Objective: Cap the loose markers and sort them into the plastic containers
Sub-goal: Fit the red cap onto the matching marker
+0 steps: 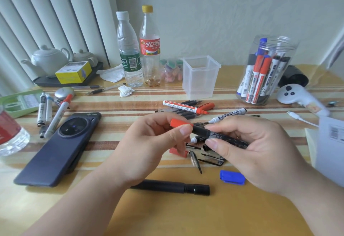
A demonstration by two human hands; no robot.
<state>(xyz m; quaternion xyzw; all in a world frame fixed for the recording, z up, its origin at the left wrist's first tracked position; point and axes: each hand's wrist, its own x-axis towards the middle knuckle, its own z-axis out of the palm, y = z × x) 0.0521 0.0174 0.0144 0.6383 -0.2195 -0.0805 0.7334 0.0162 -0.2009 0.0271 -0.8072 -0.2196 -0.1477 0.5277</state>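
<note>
My left hand (149,146) pinches a red cap (179,123) against the tip of a black marker (219,136), whose barrel my right hand (260,148) grips. Behind them lie an uncapped red marker (184,107) and a white marker with a black cap (229,114) on a pile of black pens. A red cap (178,152) and a blue cap (232,177) lie loose near my hands. A round clear jar (266,72) at the back right holds several capped markers. An empty square plastic container (200,76) stands at the back centre. More markers (54,111) lie at the left.
A dark phone (57,150) lies at the left and a black torch-like tube (176,188) near the front edge. Two bottles (130,49) and a teapot tray (50,62) stand at the back. A white controller (297,96) and white boxes (329,142) are at the right.
</note>
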